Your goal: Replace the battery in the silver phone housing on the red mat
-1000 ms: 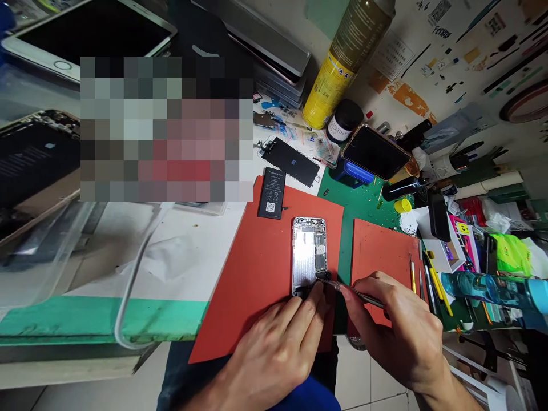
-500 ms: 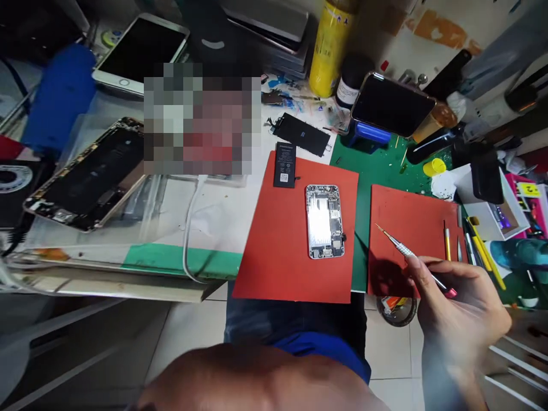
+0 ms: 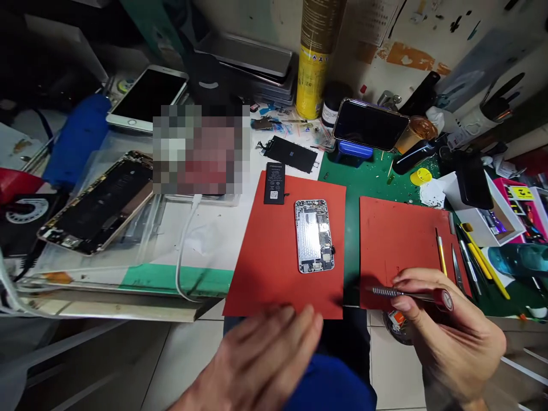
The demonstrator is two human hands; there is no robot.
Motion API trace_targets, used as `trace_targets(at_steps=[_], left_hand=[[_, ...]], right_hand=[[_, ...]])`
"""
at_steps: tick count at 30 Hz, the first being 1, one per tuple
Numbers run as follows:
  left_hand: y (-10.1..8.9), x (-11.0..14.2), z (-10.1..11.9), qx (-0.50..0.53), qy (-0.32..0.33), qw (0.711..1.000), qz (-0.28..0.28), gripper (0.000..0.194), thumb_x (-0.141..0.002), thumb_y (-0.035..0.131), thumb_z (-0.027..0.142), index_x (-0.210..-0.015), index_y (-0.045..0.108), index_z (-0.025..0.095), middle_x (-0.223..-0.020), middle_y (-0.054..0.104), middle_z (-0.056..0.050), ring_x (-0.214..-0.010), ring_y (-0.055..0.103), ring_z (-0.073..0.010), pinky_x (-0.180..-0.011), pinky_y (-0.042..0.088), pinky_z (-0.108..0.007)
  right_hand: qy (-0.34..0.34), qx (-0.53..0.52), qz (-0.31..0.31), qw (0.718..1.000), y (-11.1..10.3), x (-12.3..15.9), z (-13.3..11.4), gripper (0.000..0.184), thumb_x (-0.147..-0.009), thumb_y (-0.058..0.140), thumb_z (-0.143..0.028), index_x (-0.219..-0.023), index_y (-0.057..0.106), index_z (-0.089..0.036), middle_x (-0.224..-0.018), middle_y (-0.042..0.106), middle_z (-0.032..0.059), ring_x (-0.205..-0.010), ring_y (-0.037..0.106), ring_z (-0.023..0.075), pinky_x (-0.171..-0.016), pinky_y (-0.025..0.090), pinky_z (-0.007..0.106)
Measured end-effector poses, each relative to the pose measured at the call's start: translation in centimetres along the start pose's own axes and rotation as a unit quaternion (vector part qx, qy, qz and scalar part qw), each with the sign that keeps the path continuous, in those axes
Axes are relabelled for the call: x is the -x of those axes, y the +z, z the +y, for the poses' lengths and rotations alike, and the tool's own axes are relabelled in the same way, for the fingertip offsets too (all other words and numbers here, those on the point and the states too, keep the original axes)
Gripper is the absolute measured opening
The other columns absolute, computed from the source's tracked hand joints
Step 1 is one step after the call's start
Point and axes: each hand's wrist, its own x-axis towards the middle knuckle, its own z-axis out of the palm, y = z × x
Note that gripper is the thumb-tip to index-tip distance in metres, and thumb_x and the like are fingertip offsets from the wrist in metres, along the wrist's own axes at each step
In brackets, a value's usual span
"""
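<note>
the red mat holds a qr-labelled battery and open phone.

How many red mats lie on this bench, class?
2. The left mat lies under the opened phone; the right mat lies beside it, partly behind the right hand.

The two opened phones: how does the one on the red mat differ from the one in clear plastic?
The phone on the red mat is silver inside and lies bare; the phone in clear plastic is dark inside, with a gold-toned edge. Both show their insides.
</note>
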Motion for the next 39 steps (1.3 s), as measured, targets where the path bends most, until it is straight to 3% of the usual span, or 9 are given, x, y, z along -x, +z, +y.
trace_targets(at_steps=[5, 8, 10, 16, 31, 35, 39], left_hand=[[2.4, -2.0, -4.2, -0.006, -0.004, 1.0, 0.013, 0.035, -0.1, 0.06, 0.017, -0.133, 0.073, 0.019, -0.131, 0.076, -0.012, -0.107, 0.07, -0.0253, -0.095, 0.057, -0.042], [3.6, -2.7, -5.2, -0.007, -0.005, 1.0, 0.018, 0.036, -0.098, 0.058, 0.004, -0.129, 0.073, 0.012, -0.129, 0.079, -0.008, -0.106, 0.068, -0.026, -0.094, 0.054, -0.042], [3.9, -2.6, -5.3, 0.0, -0.011, 1.0, 0.021, 0.035, -0.098, 0.059, 0.004, -0.13, 0.072, 0.009, -0.131, 0.079, -0.008, -0.108, 0.067, -0.0276, -0.094, 0.052, -0.044], [4.2, -2.4, -5.1, 0.009, -0.024, 1.0, 0.014, 0.035, -0.101, 0.059, 0.008, -0.133, 0.071, 0.006, -0.13, 0.079, -0.01, -0.108, 0.064, -0.0292, -0.093, 0.049, -0.046], [4.9, -2.0, -5.1, 0.006, -0.019, 0.999, 0.029, 0.032, -0.099, 0.062, 0.007, -0.128, 0.075, 0.007, -0.133, 0.078, -0.012, -0.11, 0.065, -0.032, -0.094, 0.049, -0.049], [4.8, -1.9, -5.1, 0.009, -0.019, 0.999, 0.029, 0.03, -0.099, 0.063, 0.008, -0.126, 0.075, 0.007, -0.133, 0.078, -0.012, -0.11, 0.064, -0.0321, -0.094, 0.048, -0.049], [4.8, -1.8, -5.0, 0.01, -0.017, 0.999, 0.029, 0.027, -0.099, 0.06, 0.006, -0.12, 0.077, 0.008, -0.131, 0.078, -0.012, -0.109, 0.063, -0.0316, -0.095, 0.048, -0.049]], right_hand=[[0.011, -0.074, -0.015, 0.997, 2.3, 0.6, -0.3, 0.034, -0.095, 0.072, -0.001, -0.122, 0.069, -0.021, -0.104, 0.082, 0.0042, -0.092, 0.084, 0.0208, -0.078, 0.073, 0.031], [-0.043, -0.014, -0.021, 0.999, 3.4, 0.7, -0.4, 0.057, -0.094, 0.07, 0.003, -0.145, 0.056, -0.019, -0.113, 0.083, 0.007, -0.096, 0.085, 0.0203, -0.084, 0.073, 0.029], [-0.09, 0.044, -0.031, 0.995, 3.8, 0.6, -0.4, 0.062, -0.094, 0.07, 0.004, -0.15, 0.053, -0.017, -0.112, 0.083, 0.007, -0.094, 0.085, 0.0179, -0.088, 0.071, 0.025], [-0.135, 0.086, -0.047, 0.986, 4.4, -0.6, -0.6, 0.06, -0.095, 0.07, 0.003, -0.15, 0.053, -0.015, -0.108, 0.084, 0.0065, -0.093, 0.084, 0.0152, -0.092, 0.068, 0.022], [-0.148, 0.139, -0.075, 0.976, 5.1, -1.4, -1.0, 0.053, -0.097, 0.072, -0.003, -0.146, 0.056, -0.017, -0.107, 0.084, 0.0048, -0.088, 0.085, 0.0159, -0.087, 0.07, 0.021], [-0.161, 0.173, -0.061, 0.97, 5.2, -1.9, -1.7, 0.042, -0.098, 0.074, -0.007, -0.136, 0.062, -0.017, -0.102, 0.085, 0.0041, -0.081, 0.084, 0.0157, -0.079, 0.07, 0.02], [-0.178, 0.182, -0.12, 0.96, 5.1, -2.6, -2.6, 0.024, -0.101, 0.069, -0.01, -0.123, 0.066, -0.02, -0.096, 0.084, 0.0024, -0.076, 0.083, 0.0166, -0.073, 0.071, 0.024]])
